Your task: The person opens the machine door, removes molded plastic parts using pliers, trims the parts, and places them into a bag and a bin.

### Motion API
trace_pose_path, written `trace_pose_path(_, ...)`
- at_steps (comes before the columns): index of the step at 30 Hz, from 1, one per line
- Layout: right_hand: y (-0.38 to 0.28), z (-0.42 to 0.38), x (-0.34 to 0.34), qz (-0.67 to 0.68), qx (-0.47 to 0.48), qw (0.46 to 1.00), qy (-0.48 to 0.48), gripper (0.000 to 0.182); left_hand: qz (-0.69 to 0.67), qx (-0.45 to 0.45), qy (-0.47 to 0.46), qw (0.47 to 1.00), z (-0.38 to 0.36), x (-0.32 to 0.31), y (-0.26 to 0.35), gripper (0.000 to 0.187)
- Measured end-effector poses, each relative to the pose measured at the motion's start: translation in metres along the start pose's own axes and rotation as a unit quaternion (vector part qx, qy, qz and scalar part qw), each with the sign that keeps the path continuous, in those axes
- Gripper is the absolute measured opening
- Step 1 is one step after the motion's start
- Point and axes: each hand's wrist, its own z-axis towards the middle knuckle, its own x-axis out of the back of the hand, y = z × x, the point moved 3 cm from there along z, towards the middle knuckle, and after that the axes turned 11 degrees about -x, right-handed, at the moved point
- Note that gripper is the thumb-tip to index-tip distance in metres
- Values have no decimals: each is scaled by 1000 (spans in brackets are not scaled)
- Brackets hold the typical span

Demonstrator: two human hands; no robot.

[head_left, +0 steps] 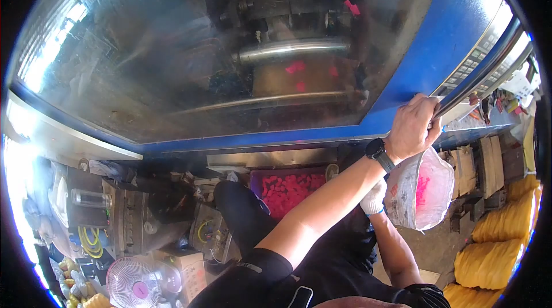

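My left hand [413,127], bare and with a dark watch on the wrist, reaches across to the right. Its fingers are wrapped round the door handle [446,104] at the edge of a blue machine door [414,78]. Below that forearm is my right hand [374,197] in a white glove, close beside a whitish bucket [402,196] with pink pieces inside. The forearm hides part of the glove, so its fingers do not show clearly. Through the door's large window [190,78], metal bars and a few pink pieces are visible.
A purple crate [257,180] of pink pieces stands on the floor below the door. Stacked yellow sacks [489,265] and wooden blocks [491,164] are at the right. On the left are a pink-centred fan [133,283], a cardboard box [191,273] and metal blocks [127,222].
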Motion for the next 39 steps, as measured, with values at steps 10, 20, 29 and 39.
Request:
trace_pose_path(10,-2,-1,-2,3,12,1000,9,21,9,-5,4,1000,1,0,1,34)
trace_pose_path(20,5,1,0,-1,9,1000,12,21,3,-3,0,1000,0,-1,0,34)
trace_pose_path(29,-3,-1,-2,1,17,1000,8,20,4,-1,-5,1000,0,-1,0,34)
trace_pose_path(39,-2,1,0,-7,18,1000,-3,24,4,-7,-4,1000,0,0,0,34)
